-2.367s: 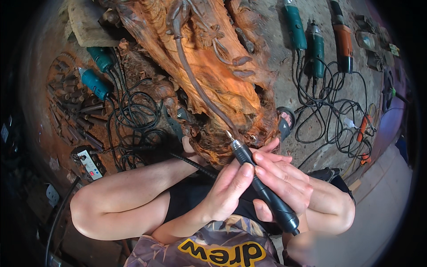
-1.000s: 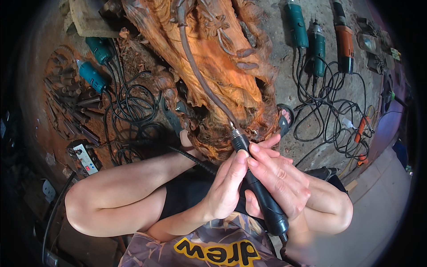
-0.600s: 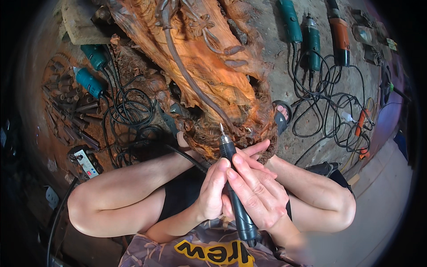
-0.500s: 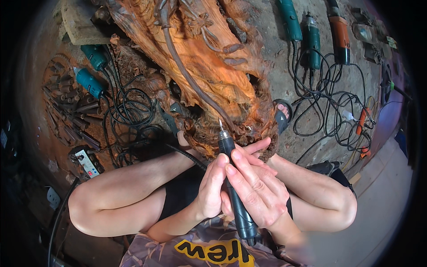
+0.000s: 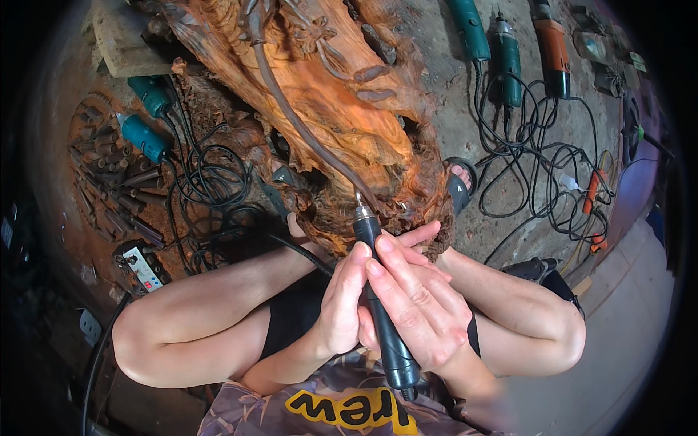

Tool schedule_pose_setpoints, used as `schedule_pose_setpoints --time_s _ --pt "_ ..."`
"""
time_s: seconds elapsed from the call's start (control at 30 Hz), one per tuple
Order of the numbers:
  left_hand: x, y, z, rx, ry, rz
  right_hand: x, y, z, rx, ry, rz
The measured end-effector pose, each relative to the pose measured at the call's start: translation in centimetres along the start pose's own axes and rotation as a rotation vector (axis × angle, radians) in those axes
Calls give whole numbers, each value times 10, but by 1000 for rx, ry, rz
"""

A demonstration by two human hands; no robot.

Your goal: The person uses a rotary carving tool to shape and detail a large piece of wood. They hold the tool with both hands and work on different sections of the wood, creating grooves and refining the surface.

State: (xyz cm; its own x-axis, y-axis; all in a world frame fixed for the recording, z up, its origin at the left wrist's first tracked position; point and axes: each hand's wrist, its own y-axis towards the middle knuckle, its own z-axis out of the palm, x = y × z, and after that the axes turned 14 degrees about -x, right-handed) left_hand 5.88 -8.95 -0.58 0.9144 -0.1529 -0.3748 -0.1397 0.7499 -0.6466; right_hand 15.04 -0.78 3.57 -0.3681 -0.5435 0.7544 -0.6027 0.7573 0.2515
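- Pinching black handpiece [image 5: 392,341], lower centre of frame, between thumb of left hand [image 5: 342,301] and two slightly parted fingertips of right hand [image 5: 429,312].
- Cannot tell left-hand finger positions underneath.
- Aiming metal bit [image 5: 359,204] at carved wood [image 5: 342,120], upper centre; cannot confirm contact.
- Compared with 2.4 s ago: tilting handpiece less, holding butt further left.

carved wood [image 5: 349,123] blocking straight ahead, looped cables [image 5: 520,151] cluttering right, floor strip [image 5: 452,116] passable between them
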Motion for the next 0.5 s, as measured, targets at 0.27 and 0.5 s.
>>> schedule_pose_setpoints --time_s 0.27,0.5 --pt "4 -2 1 -18 -74 -9 2 -3 -2 19 5 34" --pt "12 -10 0 -98 27 -127 2 -10 -7 72 -31 37"
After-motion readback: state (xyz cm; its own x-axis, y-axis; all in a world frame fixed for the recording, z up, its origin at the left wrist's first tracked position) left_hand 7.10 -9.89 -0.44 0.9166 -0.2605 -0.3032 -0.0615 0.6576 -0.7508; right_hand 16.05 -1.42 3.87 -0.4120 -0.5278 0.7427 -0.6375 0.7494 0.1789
